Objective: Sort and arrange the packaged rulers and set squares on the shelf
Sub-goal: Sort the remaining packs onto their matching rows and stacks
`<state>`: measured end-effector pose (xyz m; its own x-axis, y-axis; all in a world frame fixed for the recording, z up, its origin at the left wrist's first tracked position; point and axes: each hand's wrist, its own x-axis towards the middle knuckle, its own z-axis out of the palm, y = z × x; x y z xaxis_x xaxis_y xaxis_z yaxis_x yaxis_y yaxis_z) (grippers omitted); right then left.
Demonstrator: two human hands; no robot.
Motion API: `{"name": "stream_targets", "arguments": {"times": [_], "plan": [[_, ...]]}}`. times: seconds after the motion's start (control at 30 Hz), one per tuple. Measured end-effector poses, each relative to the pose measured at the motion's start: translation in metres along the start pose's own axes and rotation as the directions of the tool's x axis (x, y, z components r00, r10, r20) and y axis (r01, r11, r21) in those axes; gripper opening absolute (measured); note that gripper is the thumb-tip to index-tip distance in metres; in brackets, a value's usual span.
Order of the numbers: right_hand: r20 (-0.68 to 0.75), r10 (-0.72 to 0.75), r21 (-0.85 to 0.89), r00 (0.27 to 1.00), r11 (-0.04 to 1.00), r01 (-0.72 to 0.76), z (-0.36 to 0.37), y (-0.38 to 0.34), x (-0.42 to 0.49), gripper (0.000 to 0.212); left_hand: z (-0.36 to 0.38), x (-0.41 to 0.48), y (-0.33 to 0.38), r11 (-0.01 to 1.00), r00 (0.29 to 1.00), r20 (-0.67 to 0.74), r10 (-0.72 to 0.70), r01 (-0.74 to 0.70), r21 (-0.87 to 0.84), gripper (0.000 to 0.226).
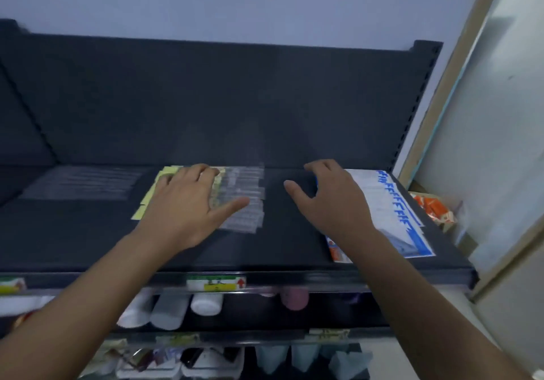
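1. Three fanned groups lie on the shelf [282, 247]: clear packs [82, 184], yellow-backed ruler packs [241, 200], blue-printed packs [391, 212]
2. Flat and open, the left hand [188, 203] presses the middle group; the right hand [332, 200], loosely curled and seemingly empty, hovers beside the blue
3. Likely only straightening remains

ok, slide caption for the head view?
Left hand rests on clear ruler packs; right hand poised at blue-edged packs.

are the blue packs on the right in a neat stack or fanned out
Fanned out: the blue-and-white packs lie flat on the shelf, overlapping in a staggered row with each blue header showing.
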<state>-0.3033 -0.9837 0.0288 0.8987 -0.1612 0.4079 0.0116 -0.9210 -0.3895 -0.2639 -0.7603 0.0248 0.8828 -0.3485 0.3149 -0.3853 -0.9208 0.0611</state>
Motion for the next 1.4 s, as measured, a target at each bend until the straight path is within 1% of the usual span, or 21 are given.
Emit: {"name": "stream_targets", "arguments": {"times": [0.07,0.13,0.2,0.3,0.43,0.53,0.7,0.83,0.93,1.0,1.13,1.23,1.27,1.33,1.37,1.4], "plan": [[-0.011,-0.046,0.006,0.999,0.999,0.046,0.007,-0.039,-0.001,0.051,-0.015,-0.018,-0.034,0.998,0.999,-0.010,-0.039,0.039,0.042,0.101],[-0.055,-0.087,0.019,0.995,0.996,0.088,0.017,-0.081,-0.002,0.050,-0.029,-0.039,-0.074,0.993,0.996,-0.026,-0.084,0.086,0.085,0.100],[-0.071,-0.131,0.036,0.989,0.990,0.134,0.030,-0.128,-0.005,0.051,-0.043,-0.061,-0.119,0.982,0.987,-0.044,-0.157,0.161,0.101,0.097],[-0.023,-0.194,0.088,0.981,0.977,0.195,0.060,-0.203,-0.009,0.053,-0.064,-0.097,-0.187,0.956,0.963,-0.053,-0.263,0.268,0.118,0.098],[0.023,-0.278,0.187,0.960,0.945,0.269,0.107,-0.302,-0.014,0.052,-0.085,-0.143,-0.280,0.910,0.929,-0.075,-0.363,0.371,0.184,0.101],[0.083,-0.334,0.240,0.939,0.921,0.306,0.143,-0.366,-0.016,0.049,-0.096,-0.173,-0.345,0.866,0.895,-0.044,-0.444,0.441,0.233,0.104],[0.208,-0.422,0.284,0.883,0.890,0.358,0.200,-0.446,-0.020,0.056,-0.101,-0.206,-0.433,0.799,0.826,0.005,-0.564,0.544,0.255,0.109],[0.290,-0.458,0.292,0.840,0.879,0.378,0.246,-0.491,-0.009,0.053,-0.091,-0.214,-0.493,0.759,0.779,0.058,-0.625,0.588,0.280,0.098],[0.329,-0.458,0.314,0.826,0.878,0.362,0.282,-0.523,0.005,0.050,-0.081,-0.206,-0.533,0.741,0.761,0.076,-0.644,0.596,0.310,0.087],[0.369,-0.461,0.325,0.807,0.878,0.353,0.303,-0.543,0.017,0.050,-0.078,-0.196,-0.560,0.731,0.748,0.097,-0.656,0.598,0.330,0.084],[0.442,-0.500,0.314,0.744,0.864,0.394,0.342,-0.579,0.050,0.047,-0.069,-0.168,-0.613,0.733,0.738,0.165,-0.654,0.565,0.380,0.083],[0.446,-0.519,0.315,0.729,0.854,0.414,0.371,-0.602,0.078,0.044,-0.060,-0.140,-0.654,0.752,0.742,0.217,-0.635,0.528,0.395,0.074],[0.451,-0.524,0.314,0.722,0.851,0.422,0.381,-0.609,0.084,0.044,-0.057,-0.131,-0.667,0.778,0.757,0.243,-0.606,0.501,0.380,0.068],[0.466,-0.552,0.312,0.692,0.834,0.455,0.400,-0.623,0.088,0.044,-0.051,-0.112,-0.693,0.857,0.806,0.312,-0.503,0.418,0.302,0.057],[0.467,-0.560,0.309,0.684,0.828,0.467,0.409,-0.629,0.089,0.044,-0.048,-0.104,-0.703,0.893,0.829,0.341,-0.444,0.376,0.250,0.054],[0.460,-0.555,0.296,0.693,0.832,0.469,0.416,-0.635,0.091,0.044,-0.045,-0.095,-0.712,0.920,0.847,0.362,-0.389,0.337,0.200,0.053]]}}
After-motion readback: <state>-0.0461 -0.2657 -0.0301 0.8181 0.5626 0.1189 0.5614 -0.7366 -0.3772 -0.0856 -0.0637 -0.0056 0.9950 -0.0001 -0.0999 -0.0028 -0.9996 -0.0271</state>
